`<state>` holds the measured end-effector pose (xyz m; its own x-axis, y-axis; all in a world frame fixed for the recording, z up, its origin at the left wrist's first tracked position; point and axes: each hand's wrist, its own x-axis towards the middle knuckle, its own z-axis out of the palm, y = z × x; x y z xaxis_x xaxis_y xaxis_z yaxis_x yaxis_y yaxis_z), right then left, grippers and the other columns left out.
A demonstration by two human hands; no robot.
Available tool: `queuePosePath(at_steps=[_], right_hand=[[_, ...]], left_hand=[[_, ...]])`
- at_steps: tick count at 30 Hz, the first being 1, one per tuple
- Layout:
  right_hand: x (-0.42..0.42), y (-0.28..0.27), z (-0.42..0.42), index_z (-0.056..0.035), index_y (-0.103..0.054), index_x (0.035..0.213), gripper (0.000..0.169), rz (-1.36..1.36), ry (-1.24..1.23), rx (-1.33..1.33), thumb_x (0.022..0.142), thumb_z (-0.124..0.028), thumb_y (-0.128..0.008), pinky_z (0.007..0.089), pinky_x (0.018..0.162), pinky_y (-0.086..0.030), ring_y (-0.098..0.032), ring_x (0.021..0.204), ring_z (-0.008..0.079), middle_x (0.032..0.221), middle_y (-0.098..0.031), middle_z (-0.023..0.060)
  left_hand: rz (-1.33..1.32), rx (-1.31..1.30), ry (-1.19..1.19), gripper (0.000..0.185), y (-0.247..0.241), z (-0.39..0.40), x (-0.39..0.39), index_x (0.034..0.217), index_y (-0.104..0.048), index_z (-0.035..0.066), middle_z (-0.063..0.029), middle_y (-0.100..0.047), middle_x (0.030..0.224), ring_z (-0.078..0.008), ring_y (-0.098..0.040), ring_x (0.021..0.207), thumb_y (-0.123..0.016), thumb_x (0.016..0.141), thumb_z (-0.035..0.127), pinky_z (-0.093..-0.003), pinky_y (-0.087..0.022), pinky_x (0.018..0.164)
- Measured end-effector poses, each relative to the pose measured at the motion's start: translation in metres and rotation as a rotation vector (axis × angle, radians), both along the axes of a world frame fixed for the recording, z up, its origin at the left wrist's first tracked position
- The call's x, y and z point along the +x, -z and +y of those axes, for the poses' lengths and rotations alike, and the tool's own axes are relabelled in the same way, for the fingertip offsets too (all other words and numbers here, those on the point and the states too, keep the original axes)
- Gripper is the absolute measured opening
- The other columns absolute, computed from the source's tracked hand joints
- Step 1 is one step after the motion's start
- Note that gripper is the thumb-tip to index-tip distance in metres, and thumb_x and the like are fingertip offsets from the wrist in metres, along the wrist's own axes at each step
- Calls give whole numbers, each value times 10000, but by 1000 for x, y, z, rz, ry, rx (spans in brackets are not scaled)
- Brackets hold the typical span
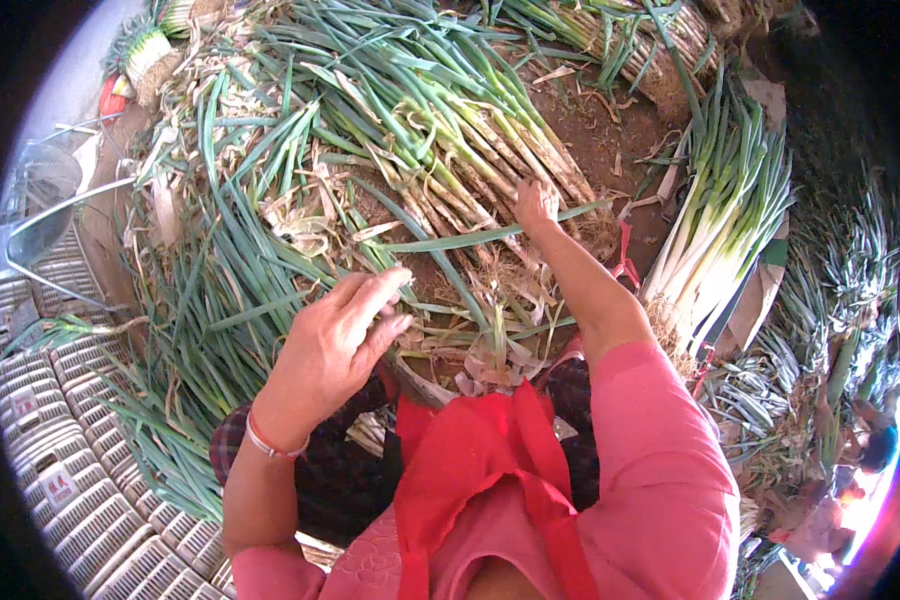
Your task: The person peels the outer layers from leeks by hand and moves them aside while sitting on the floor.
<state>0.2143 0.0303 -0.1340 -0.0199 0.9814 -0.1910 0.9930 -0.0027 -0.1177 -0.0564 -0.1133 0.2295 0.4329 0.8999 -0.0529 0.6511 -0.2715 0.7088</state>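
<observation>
My right hand (538,202) reaches forward into a pile of green onions (450,127), its fingers curled on one of the soil-stained stalks near the root end. A single long green leaf (465,241) lies across the stalks and passes by the right wrist. My left hand (345,322) hovers nearer my body, thumb apart from the fingers, with nothing plainly held. Below the left hand are peeled skins and leaf scraps (307,225). A bundle of peeled green onions (709,217) with clean white stems and roots lies to the right of my right arm.
More unpeeled green onions (645,52) lie at the far right. Green leaves (217,300) heap up at my left, beside slatted plastic crates (82,450). A red tie (625,259) lies near the peeled bundle. Further right are piled leaves (832,315). A metal-framed object (45,202) stands far left.
</observation>
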Motion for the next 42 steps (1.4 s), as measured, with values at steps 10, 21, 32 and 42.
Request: queuePosePath(at_steps=[10, 21, 32, 42], right_hand=[[-98, -258, -120, -68, -471, 811, 148, 747, -230, 359, 844, -195, -540, 399, 526, -451, -567, 625, 336, 734, -568, 159], [-110, -290, -322, -32, -460, 1062, 271, 1127, -376, 13, 855, -163, -574, 430, 537, -448, -584, 652, 384, 703, -571, 203], [-98, -172, -219, -87, -579, 905, 220, 567, -325, -91, 849, -293, -526, 418, 641, -480, -605, 742, 326, 789, -616, 154], [-8, -44, -120, -47, -543, 900, 222, 213, 83, -58, 842, -259, -514, 477, 745, -460, -573, 865, 392, 901, -598, 239]], left_hand=[[-430, -256, -492, 496, 45, -4, -13, 1197, -451, -9, -151, -579, 1052, -217, -581, 960, -513, 895, 380, -318, -486, 770], [-1317, -107, -573, 245, -30, -20, -83, 872, -510, 38, -36, -514, 730, -70, -374, 513, -493, 917, 278, -202, -322, 448], [-490, -195, -1098, 282, 84, -213, -395, 1048, -526, 68, 6, -502, 790, -102, -448, 624, -434, 929, 307, -229, -361, 525], [-726, -535, -1473, 381, 290, -425, -297, 1216, -461, 24, -69, -554, 1109, -215, -533, 957, -455, 898, 233, -353, -440, 824]])
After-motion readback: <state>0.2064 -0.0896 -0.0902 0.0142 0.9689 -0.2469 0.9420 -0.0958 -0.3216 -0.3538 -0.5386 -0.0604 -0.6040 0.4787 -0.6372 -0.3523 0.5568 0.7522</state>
